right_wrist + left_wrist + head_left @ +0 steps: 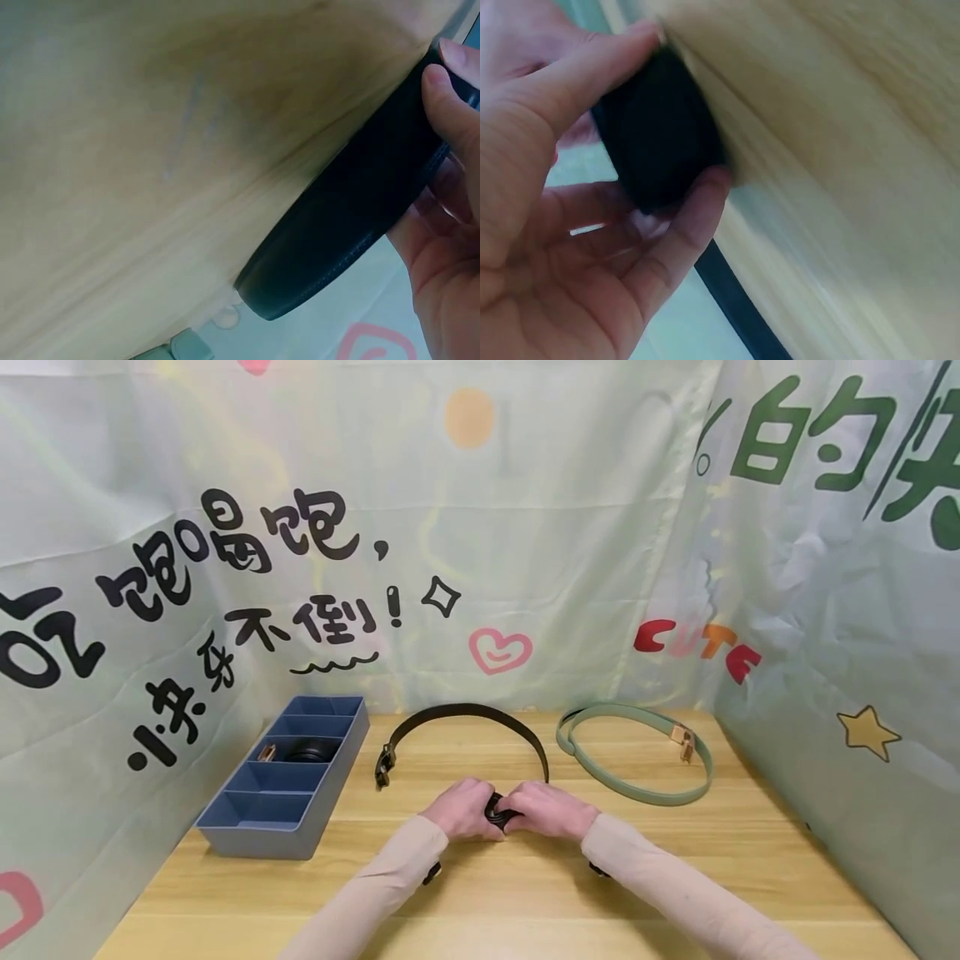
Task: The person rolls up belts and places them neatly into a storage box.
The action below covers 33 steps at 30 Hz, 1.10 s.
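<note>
A black belt curves across the wooden table, its buckle end lying to the left. Its other side runs down behind my right hand. Between both hands is a small rolled black section. My left hand grips this roll; the left wrist view has the thumb and fingers around the dark coil. In the right wrist view, my right thumb and fingers pinch the black strap, which bends away from the hand. How the roll joins the strap is hidden by the fingers.
A blue-grey divided box stands at left; one compartment holds a coiled black belt with a gold-toned buckle. A loosely looped green belt lies at right. Printed cloth walls enclose the table.
</note>
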Tool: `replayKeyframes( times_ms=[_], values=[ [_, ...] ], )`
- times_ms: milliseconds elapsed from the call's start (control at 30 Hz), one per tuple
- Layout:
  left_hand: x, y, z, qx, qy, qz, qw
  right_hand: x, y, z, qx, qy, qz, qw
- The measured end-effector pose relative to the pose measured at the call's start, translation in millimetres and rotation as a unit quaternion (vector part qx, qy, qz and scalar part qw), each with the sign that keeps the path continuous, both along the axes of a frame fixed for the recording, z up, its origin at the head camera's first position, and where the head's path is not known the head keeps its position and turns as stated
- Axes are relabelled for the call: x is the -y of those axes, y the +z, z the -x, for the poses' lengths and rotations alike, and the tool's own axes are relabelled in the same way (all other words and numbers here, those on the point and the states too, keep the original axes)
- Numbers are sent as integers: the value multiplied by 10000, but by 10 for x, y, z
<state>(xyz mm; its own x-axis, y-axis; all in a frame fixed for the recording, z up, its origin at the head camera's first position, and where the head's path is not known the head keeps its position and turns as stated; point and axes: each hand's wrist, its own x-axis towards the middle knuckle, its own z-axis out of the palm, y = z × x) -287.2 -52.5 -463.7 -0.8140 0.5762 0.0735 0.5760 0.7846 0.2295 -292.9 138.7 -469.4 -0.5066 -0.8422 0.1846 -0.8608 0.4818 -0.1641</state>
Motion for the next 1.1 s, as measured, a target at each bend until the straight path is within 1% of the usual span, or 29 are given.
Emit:
replayKeyframes(
  times_ms=[67,133,267,333,500,633,733,867,1000,1100],
  values=[
    [-16,-7,17,-203,-53,125,9997,-6,5,3,-24,16,30,10000],
    [-17,5,17,-284,-71,279,9992,-23,10,-1,46,52,52,10000],
    [8,29,20,-180,-139,381,9990,-79,12,4,348,31,46,9994],
    [19,42,24,-141,-199,433,9988,-95,18,16,428,84,113,9990],
    [31,65,34,-172,-326,586,9976,-91,17,36,276,241,303,9989],
    [27,78,37,-251,-453,685,9963,-84,8,25,114,122,297,9994],
    [21,83,42,-234,-477,661,9964,-79,8,19,60,46,292,9995],
    [25,98,54,-171,-444,496,9976,-59,24,22,35,-34,218,9998],
    [33,90,52,-213,-434,322,9983,-44,22,22,26,-121,68,9999],
    [34,77,46,-284,-374,315,9984,-41,9,22,7,-175,13,9998]
  ],
)
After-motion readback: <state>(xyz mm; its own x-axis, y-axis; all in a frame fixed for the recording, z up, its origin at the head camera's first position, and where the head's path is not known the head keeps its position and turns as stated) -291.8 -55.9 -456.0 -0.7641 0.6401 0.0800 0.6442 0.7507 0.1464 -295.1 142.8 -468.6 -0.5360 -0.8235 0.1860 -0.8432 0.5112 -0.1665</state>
